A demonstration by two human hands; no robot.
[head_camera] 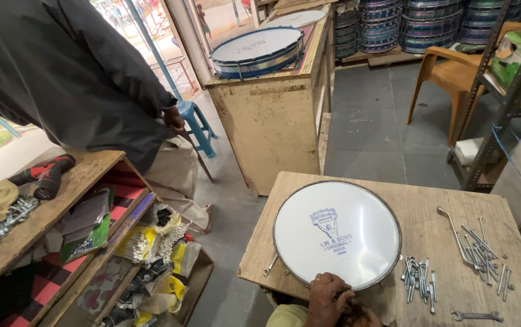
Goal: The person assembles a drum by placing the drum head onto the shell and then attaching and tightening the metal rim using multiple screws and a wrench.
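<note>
Two hands meet at the near rim of a white drum head [337, 233], which lies flat on a small wooden table [430, 197] near the bottom of the view.

Starting at the far left, a wooden shelf unit [60, 200] holds a red-and-black power drill [45, 174], a heap of loose bolts [3, 223] and, in the open bay lower down, bags of small parts [157, 239] — all within a sideways reach of the seated worker. Behind the shelf stands another person in a dark jacket [60, 66], back turned, close to a blue stool [197, 124]. A tall wooden counter [272, 121] beyond carries a second drum [257, 51] with a blue shell.

At the table, the left hand [327, 297] curls over the drum's near edge, fingers bent down onto the hoop as if steadying it. The right hand [360, 316] sits just beside it, mostly cut off by the frame; whether it is open or gripping something cannot be told. A small spanner [271, 265] pokes out from under the drum's left edge.

To the right of the drum, short tension bolts [419, 278] lie in a cluster near the rim, longer hooked rods [475, 248] are spread further right, and another spanner [477, 315] rests by the table's near edge — hardware kept on the bare side of the table.

Bare grey floor [369, 133] stretches beyond the table's far edge towards an orange plastic chair [448, 75] and a metal rack [506, 91] at the far right.
</note>
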